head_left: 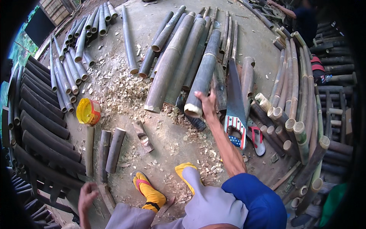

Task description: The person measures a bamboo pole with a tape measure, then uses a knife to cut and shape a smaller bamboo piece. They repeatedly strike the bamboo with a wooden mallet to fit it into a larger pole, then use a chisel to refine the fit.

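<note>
Blue sleeve (255,196) and grey trousers (215,208) nearest camera, bottom edge. Right hand (207,105) is on the near end of a dark bamboo pole (206,70), thumb over the top, palm against its right side; looks like a hold, underside fingers hidden. Pole's long axis runs from that hand away from the body, far end leaning slightly right, cut end facing the person. Right hand clearly the nearer one; left hand (88,196) is well apart, low left, fingers part-curled, nothing visible in it, can't tell how far closed. Handsaw (234,99) just right of the right hand, handle toward the person, blade pointing away. Thick brown pole (169,63) lies left of the dark one.
</note>
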The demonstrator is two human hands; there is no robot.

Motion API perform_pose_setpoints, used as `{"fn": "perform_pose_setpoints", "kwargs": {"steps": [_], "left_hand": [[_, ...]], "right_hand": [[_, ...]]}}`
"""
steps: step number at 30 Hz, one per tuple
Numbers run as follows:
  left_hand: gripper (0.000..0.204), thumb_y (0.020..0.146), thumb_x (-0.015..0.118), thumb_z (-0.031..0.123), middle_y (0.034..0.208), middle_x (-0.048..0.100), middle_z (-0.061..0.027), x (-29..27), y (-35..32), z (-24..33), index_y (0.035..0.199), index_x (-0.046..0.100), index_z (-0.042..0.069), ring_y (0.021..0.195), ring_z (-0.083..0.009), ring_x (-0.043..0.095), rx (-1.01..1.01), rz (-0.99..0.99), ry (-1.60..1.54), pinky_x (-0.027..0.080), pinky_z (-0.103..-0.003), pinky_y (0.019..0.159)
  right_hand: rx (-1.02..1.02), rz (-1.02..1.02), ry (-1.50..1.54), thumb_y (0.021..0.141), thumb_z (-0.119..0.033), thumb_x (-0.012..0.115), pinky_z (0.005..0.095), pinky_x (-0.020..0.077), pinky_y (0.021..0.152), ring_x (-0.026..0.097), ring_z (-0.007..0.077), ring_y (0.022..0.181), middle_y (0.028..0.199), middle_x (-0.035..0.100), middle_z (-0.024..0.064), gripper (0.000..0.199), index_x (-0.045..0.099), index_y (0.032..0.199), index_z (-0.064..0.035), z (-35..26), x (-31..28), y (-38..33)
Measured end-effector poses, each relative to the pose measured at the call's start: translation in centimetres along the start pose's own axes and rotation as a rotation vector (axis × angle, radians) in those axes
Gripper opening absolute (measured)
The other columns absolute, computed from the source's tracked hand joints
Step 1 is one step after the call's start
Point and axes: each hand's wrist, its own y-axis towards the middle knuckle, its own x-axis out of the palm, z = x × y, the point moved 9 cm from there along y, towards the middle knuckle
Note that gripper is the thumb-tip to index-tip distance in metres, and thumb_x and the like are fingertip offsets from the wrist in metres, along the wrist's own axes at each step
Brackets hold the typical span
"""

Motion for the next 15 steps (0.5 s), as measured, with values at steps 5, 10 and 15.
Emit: {"fn": "perform_pose_setpoints", "kwargs": {"steps": [5, 10, 15], "left_hand": [[0.076, 0.065, 0.079, 0.012, 0.130, 0.045, -0.0117, 8.9, 10.5, 20.6, 0.133, 0.045, 0.011, 0.121, -0.0259, 0.046, 0.446, -0.050, 0.217, 0.041, -0.038, 0.102], [0.106, 0.052, 0.089, 0.016, 0.140, 0.033, -0.0122, 20.9, 18.5, 28.3, 0.142, 0.034, 0.024, 0.123, -0.0320, 0.042, 0.727, 0.006, 0.282, 0.045, -0.043, 0.101], [0.102, 0.049, 0.089, 0.013, 0.132, 0.036, -0.0168, 24.3, 20.5, 29.5, 0.138, 0.042, 0.028, 0.120, -0.0346, 0.043, 0.865, 0.083, 0.047, 0.046, -0.043, 0.099]], "right_hand": [[-0.165, -0.057, -0.057, 0.065, -0.048, 0.073, 0.0398, 0.0583, 0.072, 0.064, 0.0296, 0.085, 0.111, 0.051, 0.0239, 0.107, 0.019, 0.140, 0.0048, 0.6, 2.3, -4.3], [-0.270, -0.038, -0.219, 0.064, -0.036, 0.076, 0.0448, 0.0336, 0.105, 0.041, 0.0399, 0.123, 0.132, 0.035, 0.0320, 0.107, 0.017, 0.140, 0.0110, 3.7, 5.9, -2.2], [-0.283, -0.043, -0.271, 0.065, -0.031, 0.076, 0.0448, 0.0290, 0.108, 0.033, 0.0426, 0.128, 0.137, 0.028, 0.0351, 0.110, 0.011, 0.140, 0.0139, 3.5, 6.9, -0.8]]}}
